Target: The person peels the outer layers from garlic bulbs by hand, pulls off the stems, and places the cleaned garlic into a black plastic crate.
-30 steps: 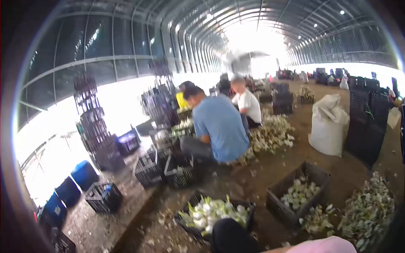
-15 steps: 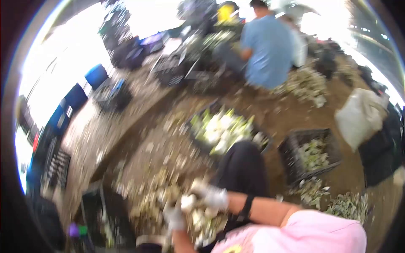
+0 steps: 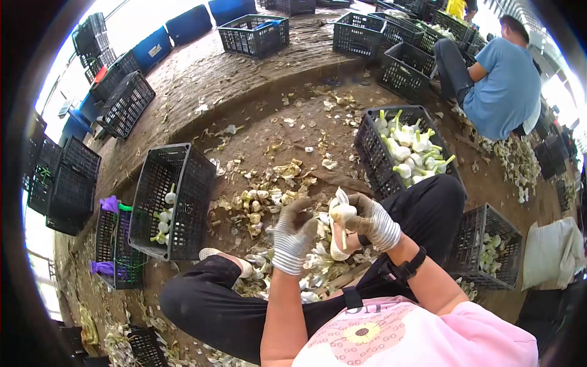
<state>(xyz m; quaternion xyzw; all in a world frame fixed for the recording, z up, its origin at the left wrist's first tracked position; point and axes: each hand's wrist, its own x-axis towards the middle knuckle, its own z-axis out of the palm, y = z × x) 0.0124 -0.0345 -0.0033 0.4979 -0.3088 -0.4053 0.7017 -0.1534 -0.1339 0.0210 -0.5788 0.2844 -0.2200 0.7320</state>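
Note:
A white garlic bulb point(image 3: 343, 212) with loose papery skin and a short stem is gripped by my right hand point(image 3: 377, 225), in a striped work glove with soiled fingers. Just left of the bulb, my left hand point(image 3: 292, 237) wears a matching glove; its thumb and fingers are apart, with nothing between them. On the ground below lie peeled skins and bulb scraps point(image 3: 263, 202). Beyond my right knee stands a black crate point(image 3: 379, 162) full of trimmed garlic bulbs point(image 3: 416, 147). To the left, a tilted black crate point(image 3: 194, 202) has a few bulbs point(image 3: 162, 225) inside.
Right of my leg is a crate point(image 3: 513, 263) with pale green-white pieces, beside a white sack point(image 3: 553, 254). A person in a blue shirt point(image 3: 504, 85) sits at upper right near stacked crates point(image 3: 406, 73). A low ledge point(image 3: 244, 92) crosses the far ground.
The view has swung toward the left and sharpened from a blur. My hands, close together before, are now slightly apart, with the garlic bulb in my right hand.

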